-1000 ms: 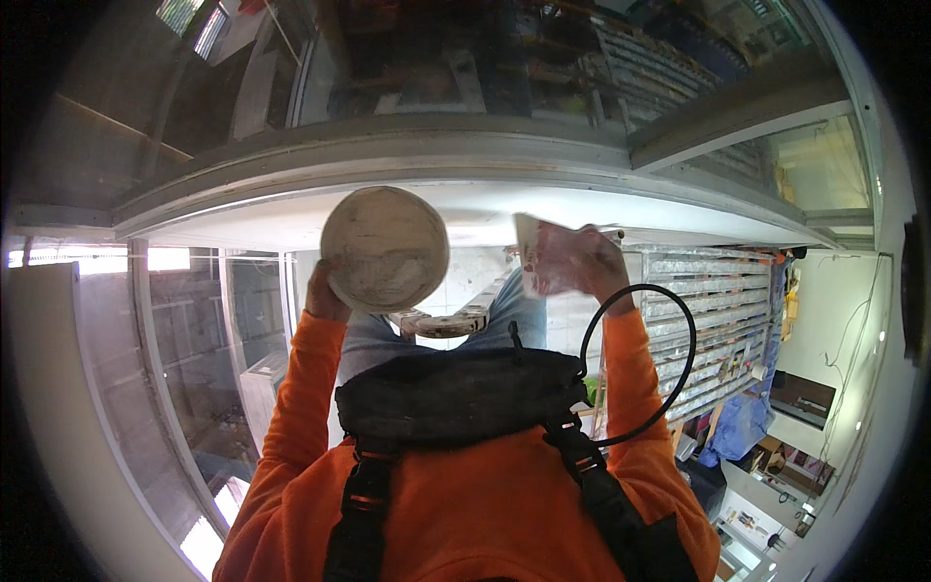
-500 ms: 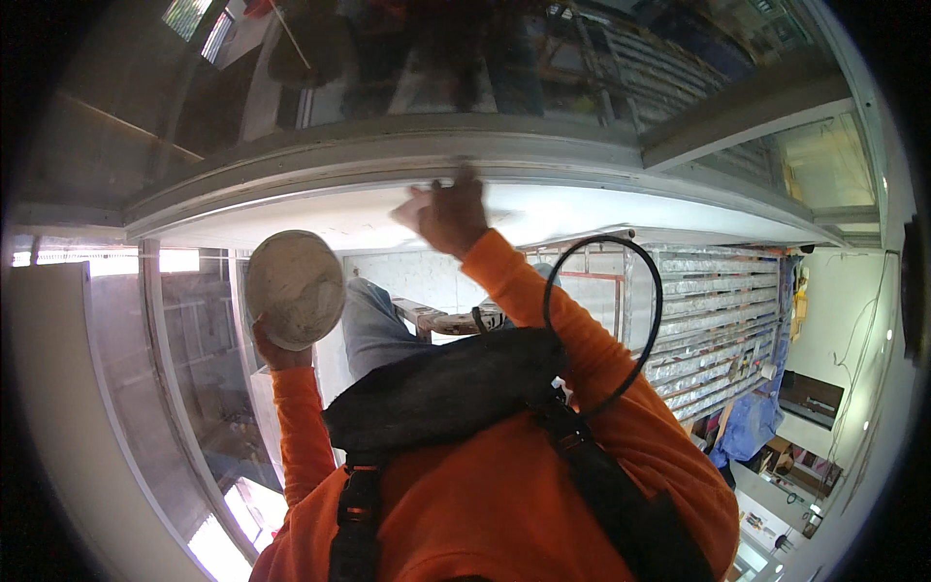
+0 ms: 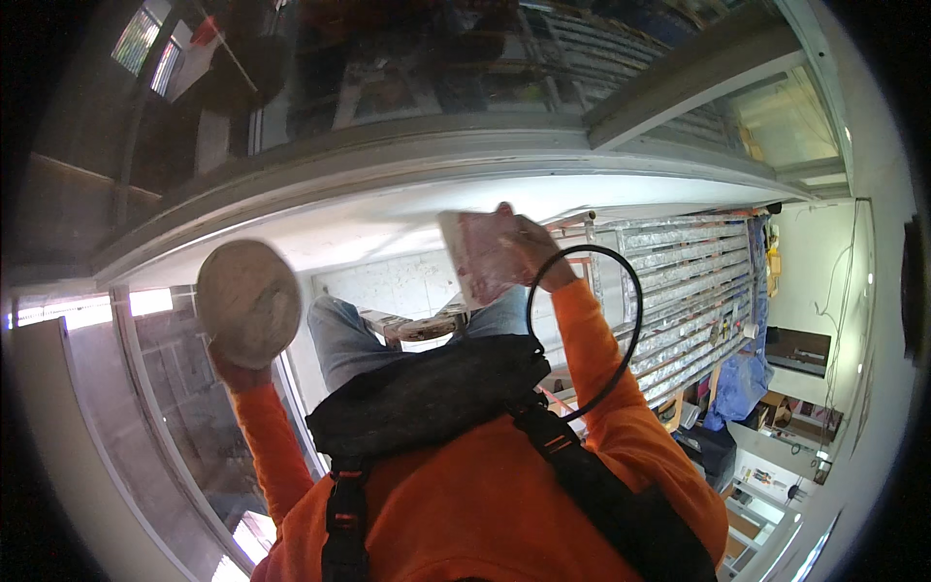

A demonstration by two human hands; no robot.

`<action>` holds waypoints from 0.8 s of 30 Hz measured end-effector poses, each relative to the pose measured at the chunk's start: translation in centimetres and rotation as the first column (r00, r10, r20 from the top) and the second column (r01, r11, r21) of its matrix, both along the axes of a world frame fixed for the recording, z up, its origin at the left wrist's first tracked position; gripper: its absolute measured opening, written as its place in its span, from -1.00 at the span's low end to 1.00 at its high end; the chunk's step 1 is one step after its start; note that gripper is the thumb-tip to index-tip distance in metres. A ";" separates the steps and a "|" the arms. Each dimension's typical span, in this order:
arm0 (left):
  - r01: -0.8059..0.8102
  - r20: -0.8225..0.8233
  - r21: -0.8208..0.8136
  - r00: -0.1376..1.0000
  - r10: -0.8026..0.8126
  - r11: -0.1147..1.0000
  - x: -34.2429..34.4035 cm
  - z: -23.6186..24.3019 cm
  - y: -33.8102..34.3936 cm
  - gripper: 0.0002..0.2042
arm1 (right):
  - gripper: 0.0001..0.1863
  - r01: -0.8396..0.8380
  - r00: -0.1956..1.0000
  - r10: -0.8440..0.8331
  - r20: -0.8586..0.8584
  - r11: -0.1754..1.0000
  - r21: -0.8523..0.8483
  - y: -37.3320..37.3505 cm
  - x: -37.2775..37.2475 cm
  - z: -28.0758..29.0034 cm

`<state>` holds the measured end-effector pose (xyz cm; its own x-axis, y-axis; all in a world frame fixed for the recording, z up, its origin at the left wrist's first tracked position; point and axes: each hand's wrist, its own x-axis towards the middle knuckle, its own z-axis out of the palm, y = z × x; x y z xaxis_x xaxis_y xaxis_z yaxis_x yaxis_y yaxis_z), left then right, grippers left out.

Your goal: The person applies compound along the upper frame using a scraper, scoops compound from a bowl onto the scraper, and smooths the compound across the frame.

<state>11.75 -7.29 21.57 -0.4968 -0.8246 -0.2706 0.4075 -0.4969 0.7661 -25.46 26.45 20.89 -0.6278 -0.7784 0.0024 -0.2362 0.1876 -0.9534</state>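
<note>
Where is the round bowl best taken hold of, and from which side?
The round bowl is probably best gripped by its rim's right side, from the person's right: the left hand holds it at the near edge, while the curved right edge shows uncovered.

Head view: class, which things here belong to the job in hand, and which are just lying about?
Job in hand:
- round pale dish, held in the left hand
- flat pale piece, somewhat blurred, held in the right hand

Seemingly just lying about:
- blue sheet
- silvery slatted panel
</note>
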 end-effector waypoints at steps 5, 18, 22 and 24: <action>0.261 -0.252 0.141 0.942 -0.221 0.955 -5.3 -3.5 2.1 -0.46 | -0.66 0.327 0.850 -0.323 0.416 0.943 0.064 1.1 0.4 6.4; 0.105 -0.070 -0.005 0.992 -0.106 0.994 -12.6 1.9 7.8 -0.58 | -0.68 -0.287 0.710 0.577 -0.403 0.760 0.583 -14.2 5.5 16.6; 0.065 0.064 -0.172 0.996 -0.055 0.983 -13.4 3.4 9.4 -0.51 | -0.66 -0.294 0.823 0.325 -0.466 0.945 0.142 -15.3 4.1 12.9; 0.079 0.142 -0.273 0.989 -0.041 0.959 -13.3 4.3 9.9 -0.49 | -0.67 -0.273 0.909 0.324 -0.261 0.938 0.215 -15.9 3.4 12.2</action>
